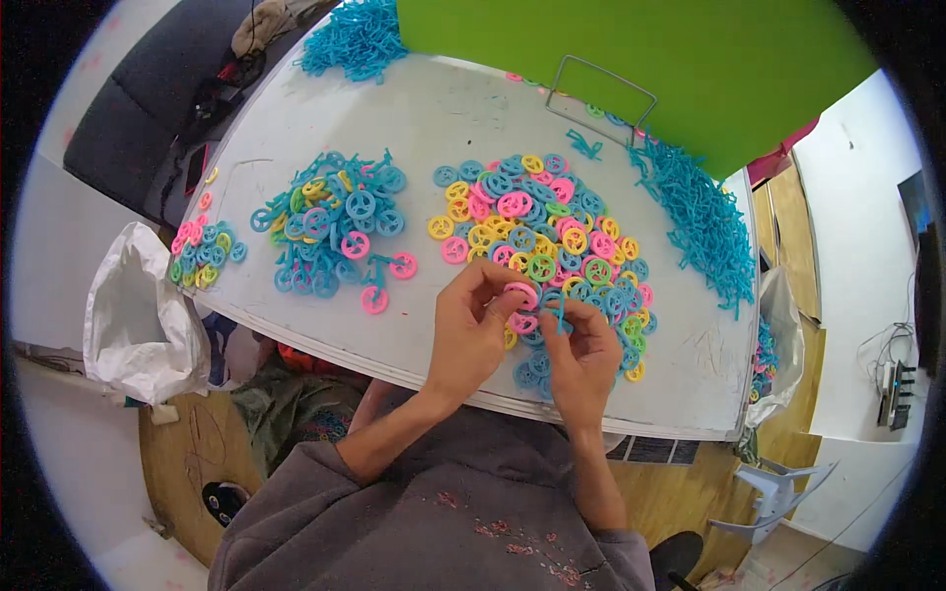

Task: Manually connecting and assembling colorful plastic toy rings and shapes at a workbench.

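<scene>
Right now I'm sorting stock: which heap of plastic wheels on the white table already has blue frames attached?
The middle-left heap of plastic wheels: blue frames join its wheels, unlike the loose multicoloured wheel pile by both hands.

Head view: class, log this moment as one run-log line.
left hand: holds pink wheel | right hand: holds blue frame piece | loose wheel pile: under hands | assembled pile: left

A green board [690, 59] leaned behind the white table [434, 108]; a white plastic bag [138, 315] hung at its left edge.
</scene>
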Available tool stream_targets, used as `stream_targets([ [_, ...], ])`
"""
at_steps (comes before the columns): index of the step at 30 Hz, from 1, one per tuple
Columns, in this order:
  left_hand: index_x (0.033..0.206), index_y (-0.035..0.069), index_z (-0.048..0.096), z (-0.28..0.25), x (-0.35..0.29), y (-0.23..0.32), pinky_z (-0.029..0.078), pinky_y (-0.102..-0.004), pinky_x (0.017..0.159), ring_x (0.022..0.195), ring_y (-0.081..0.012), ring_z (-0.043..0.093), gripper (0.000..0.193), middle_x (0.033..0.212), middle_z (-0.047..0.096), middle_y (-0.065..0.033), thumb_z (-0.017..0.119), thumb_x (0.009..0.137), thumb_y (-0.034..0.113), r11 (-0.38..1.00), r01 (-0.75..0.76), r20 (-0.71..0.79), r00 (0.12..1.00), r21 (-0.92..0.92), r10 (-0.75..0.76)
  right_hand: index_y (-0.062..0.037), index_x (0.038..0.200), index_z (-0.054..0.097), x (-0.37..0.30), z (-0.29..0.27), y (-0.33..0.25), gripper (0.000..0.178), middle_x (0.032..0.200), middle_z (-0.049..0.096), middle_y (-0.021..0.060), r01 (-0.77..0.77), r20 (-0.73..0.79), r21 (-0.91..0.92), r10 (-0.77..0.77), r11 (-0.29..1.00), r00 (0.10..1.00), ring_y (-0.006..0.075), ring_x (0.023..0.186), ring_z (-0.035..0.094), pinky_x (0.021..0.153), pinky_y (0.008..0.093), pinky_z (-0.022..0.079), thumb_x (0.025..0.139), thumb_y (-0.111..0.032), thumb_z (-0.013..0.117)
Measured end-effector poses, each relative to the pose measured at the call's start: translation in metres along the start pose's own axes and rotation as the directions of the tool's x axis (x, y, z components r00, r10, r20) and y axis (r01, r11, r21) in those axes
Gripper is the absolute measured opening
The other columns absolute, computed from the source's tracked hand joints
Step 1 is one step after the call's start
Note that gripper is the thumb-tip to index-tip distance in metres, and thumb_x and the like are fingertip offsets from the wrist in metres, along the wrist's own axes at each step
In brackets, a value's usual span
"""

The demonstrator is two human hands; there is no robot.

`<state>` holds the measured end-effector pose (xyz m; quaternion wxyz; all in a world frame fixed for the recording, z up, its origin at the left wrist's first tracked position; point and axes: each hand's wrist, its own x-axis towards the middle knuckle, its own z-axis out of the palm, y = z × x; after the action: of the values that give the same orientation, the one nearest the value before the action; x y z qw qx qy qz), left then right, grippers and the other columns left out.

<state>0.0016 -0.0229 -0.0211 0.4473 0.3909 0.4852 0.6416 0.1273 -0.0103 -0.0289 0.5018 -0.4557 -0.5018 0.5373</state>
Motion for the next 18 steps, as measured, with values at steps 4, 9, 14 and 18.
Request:
stream_targets([
  [4, 0.100, -0.001, 0.056, 0.009, -0.005, -0.004, 0.049, -0.0245, 0.075, 0.082, -0.0116, 0.060, 0.014, 0.090, 0.061, -0.0068, 0.058, 0.086, -0.004, 0.982, -0.156, -0.052, 0.985, 0.107, 0.162, 0.0023, 0.102, 0.060, 0.005, -0.002, 0.000, 0.022, 0.090, 0.066, 0.0072, -0.205, 0.049, 0.141, 0.200, 0.969, 0.979, 0.0105, 0.080, 0.061, 0.070, 0.0223, 0.048, 0.083, -0.004, 0.068],
  [9, 0.102, -0.001, 0.059, 0.003, 0.001, 0.007, 0.050, -0.0240, 0.074, 0.084, -0.0114, 0.061, 0.016, 0.091, 0.062, -0.0070, 0.060, 0.087, -0.001, 0.994, -0.087, -0.034, 0.995, 0.072, 0.090, -0.0009, 0.110, 0.060, 0.002, 0.003, -0.016, 0.027, 0.092, 0.068, 0.0111, -0.031, 0.027, 0.079, 0.029, 0.996, 0.999, 0.0126, 0.079, 0.065, 0.066, 0.0241, 0.050, 0.084, -0.006, 0.066],
  [14, 0.102, -0.002, 0.061, 0.000, -0.003, 0.005, 0.051, -0.0239, 0.075, 0.084, -0.0115, 0.061, 0.014, 0.094, 0.064, -0.0079, 0.059, 0.089, 0.002, 0.998, -0.018, 0.015, 1.000, 0.056, 0.017, -0.0006, 0.097, 0.065, 0.008, -0.005, -0.011, 0.018, 0.080, 0.069, 0.0062, 0.125, 0.025, -0.278, -0.123, 0.953, 0.992, 0.0103, 0.070, 0.064, 0.060, 0.0239, 0.049, 0.081, -0.006, 0.069],
  [18, 0.102, -0.003, 0.061, 0.004, -0.006, 0.006, 0.052, -0.0251, 0.075, 0.084, -0.0113, 0.061, 0.014, 0.095, 0.064, -0.0082, 0.058, 0.090, 0.003, 0.999, -0.036, -0.041, 0.998, 0.039, 0.038, 0.0011, 0.089, 0.066, 0.007, -0.005, -0.011, 0.013, 0.070, 0.068, 0.0046, 0.094, 0.005, -0.303, -0.097, 0.948, 0.995, 0.0071, 0.065, 0.062, 0.058, 0.0222, 0.048, 0.081, -0.008, 0.070],
])
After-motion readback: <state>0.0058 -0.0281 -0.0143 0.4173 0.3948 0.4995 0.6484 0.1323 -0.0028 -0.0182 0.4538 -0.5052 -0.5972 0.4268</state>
